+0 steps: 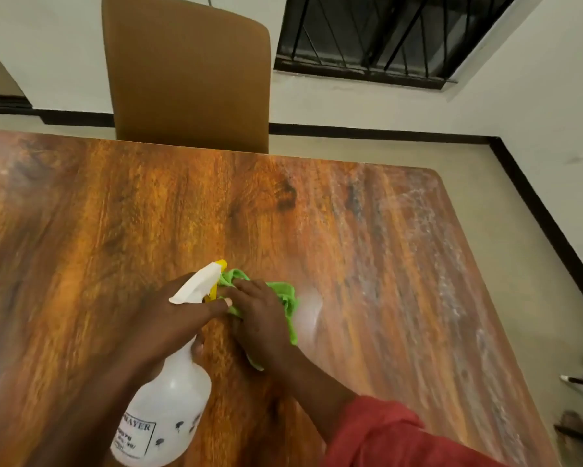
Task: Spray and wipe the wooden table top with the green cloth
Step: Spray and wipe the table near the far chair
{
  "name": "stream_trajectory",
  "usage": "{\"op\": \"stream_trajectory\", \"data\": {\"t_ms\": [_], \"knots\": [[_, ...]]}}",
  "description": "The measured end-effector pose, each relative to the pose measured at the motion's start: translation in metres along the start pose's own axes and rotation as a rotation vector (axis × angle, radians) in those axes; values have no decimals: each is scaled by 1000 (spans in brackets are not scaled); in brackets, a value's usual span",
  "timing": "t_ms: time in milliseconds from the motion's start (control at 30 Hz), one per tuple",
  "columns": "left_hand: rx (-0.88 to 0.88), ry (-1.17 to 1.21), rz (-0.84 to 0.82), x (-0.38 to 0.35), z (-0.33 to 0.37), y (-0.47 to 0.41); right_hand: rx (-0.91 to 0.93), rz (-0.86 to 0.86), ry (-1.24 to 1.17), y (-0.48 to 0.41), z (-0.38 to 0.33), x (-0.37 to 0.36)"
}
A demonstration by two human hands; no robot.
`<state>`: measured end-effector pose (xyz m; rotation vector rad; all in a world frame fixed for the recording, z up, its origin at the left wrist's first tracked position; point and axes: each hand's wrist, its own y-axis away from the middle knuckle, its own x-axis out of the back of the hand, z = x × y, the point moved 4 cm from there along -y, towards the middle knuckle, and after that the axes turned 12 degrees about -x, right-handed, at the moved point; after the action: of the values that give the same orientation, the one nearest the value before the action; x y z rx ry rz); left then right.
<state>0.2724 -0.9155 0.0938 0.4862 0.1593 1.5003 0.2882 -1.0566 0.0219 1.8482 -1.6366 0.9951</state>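
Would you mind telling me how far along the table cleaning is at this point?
Done: spray droplets speckle the right side of the table. In hand: the left hand grips the bottle while the right hand presses the cloth mid-table, a wet smear beside it. Left: the speckled right side looks unwiped; elsewhere I cannot tell.

Head view looks down, close over the table.
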Motion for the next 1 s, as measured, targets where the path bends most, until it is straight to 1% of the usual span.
{"op": "stream_trajectory", "data": {"t_ms": [33, 67, 133, 167, 200, 233, 300, 367, 467, 567, 633, 700, 800, 900, 1000], "knots": [[-8, 9, -20, -8, 4, 8, -98, -39, -94, 5, 6, 7], [-20, 21, -46, -16, 9, 17, -259, -90, -247, 5, 14, 17], [-37, 42, -76, -29, 14, 31, -751, -201, -616, 1, 38, 48], [-39, 38, -90, -37, 13, 37, -955, -243, -816, 1, 53, 66], [-29, 14, -111, -46, 10, 45, -1062, -260, -985, 3, 66, 88], [-19, -24, -145, -56, 9, 53, -1091, -235, -1099, 5, 79, 113], [7, -110, -222, -75, 2, 71, -1053, -137, -1255, 6, 97, 159], [17, -172, -263, -96, -1, 90, -1011, -76, -1315, 14, 108, 191], [10, -249, -379, -126, -5, 123, -952, -105, -1372, 33, 107, 220], [13, -421, -508, -148, -20, 166, -955, -107, -1370, 67, 113, 241], [9, -467, -625, -162, -35, 197, -984, -97, -1373, 89, 119, 249], [-9, -528, -703, -174, -49, 223, -1008, -88, -1358, 106, 122, 253], [-1, -628, -760, -186, -72, 250, -1021, -110, -1332, 124, 120, 254], [-74, -757, -845, -201, -94, 274, -1005, -130, -1354, 134, 117, 259], [-68, -815, -844, -212, -108, 288, -1008, -130, -1363, 142, 115, 262]]}}
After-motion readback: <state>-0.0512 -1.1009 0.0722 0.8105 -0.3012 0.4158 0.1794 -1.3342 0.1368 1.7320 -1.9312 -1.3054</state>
